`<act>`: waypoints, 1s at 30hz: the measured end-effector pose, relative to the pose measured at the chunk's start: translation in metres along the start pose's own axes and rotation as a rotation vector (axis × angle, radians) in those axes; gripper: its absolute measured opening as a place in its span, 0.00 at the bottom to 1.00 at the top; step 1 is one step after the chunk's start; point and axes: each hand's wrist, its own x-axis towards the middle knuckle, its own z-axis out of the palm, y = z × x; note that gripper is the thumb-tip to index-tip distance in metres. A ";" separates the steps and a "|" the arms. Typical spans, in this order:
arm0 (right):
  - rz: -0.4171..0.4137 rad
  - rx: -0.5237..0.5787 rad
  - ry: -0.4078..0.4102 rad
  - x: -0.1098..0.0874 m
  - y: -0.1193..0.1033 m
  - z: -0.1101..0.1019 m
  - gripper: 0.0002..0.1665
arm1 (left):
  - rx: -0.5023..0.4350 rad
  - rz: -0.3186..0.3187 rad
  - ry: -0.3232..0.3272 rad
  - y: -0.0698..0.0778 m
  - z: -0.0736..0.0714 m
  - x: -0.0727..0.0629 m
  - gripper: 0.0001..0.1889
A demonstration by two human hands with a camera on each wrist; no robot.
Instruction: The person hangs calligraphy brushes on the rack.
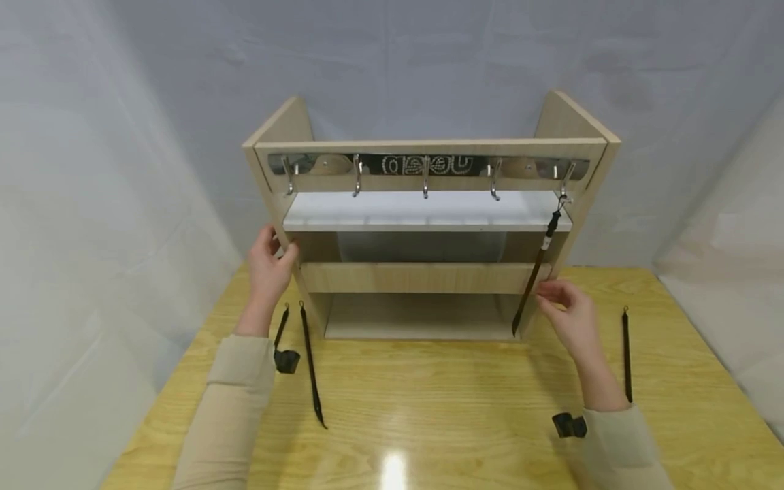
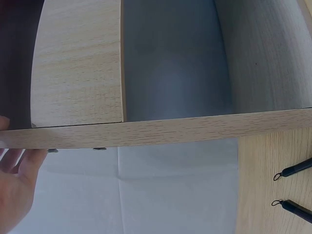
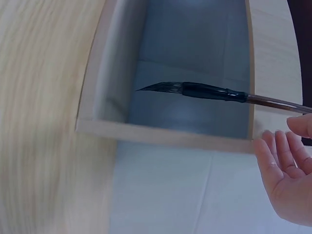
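A light wooden rack [image 1: 422,278] with a strip of metal hooks [image 1: 425,178] stands upright on the table. My left hand [image 1: 269,269] grips its left side panel, thumb at the front edge and fingers round the outer side. From the far right hook hangs a writing brush [image 1: 539,262] by its loop, slanting with its tip down. Beside it, my right hand [image 1: 569,313] has its fingertips at the right panel's edge, and the hand holds nothing. In the right wrist view the thumb is close to the brush handle [image 3: 273,103], fingers extended along the panel's outside.
Two dark brushes lie on the table left of the rack, one long brush [image 1: 311,367] and one partly hidden brush [image 1: 281,325]. Another brush [image 1: 627,354] lies at the right. Pale cloth [image 1: 422,61] hangs behind and at both sides of the table [image 1: 429,401].
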 end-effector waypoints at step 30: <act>0.042 -0.354 0.037 -0.026 0.055 -0.069 0.12 | 0.017 -0.009 -0.008 0.000 0.000 0.001 0.19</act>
